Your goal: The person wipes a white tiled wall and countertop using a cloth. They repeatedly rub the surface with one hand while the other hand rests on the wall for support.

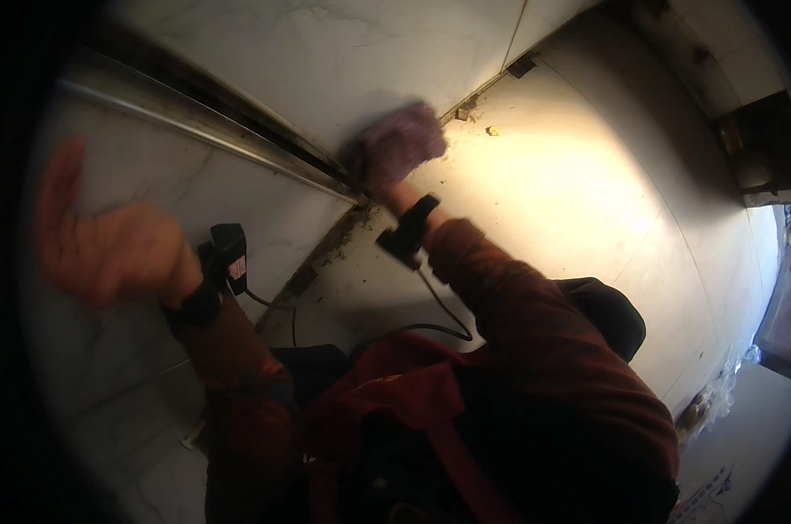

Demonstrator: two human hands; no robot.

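Observation:
A purple cloth (402, 140), blurred, is in my right hand (395, 196) at the seam between a white marbled tiled panel (360, 48) and the lit pale surface; my fingers are mostly hidden by it. My left hand (111, 240) is raised at the left over more marbled tile, blurred, its fingers extended with nothing in them. A dark slot with a metal strip (199, 131) runs diagonally between the tiles, down to the cloth. Black devices with cables are strapped at both wrists (229, 258).
The pale surface (587, 218) has dark grime along its left edge and a small yellow bit (491, 131). At the right are a dark opening (749, 140), crumpled clear plastic (718, 393) and a grey board (745, 437). My legs and red clothing fill the lower middle.

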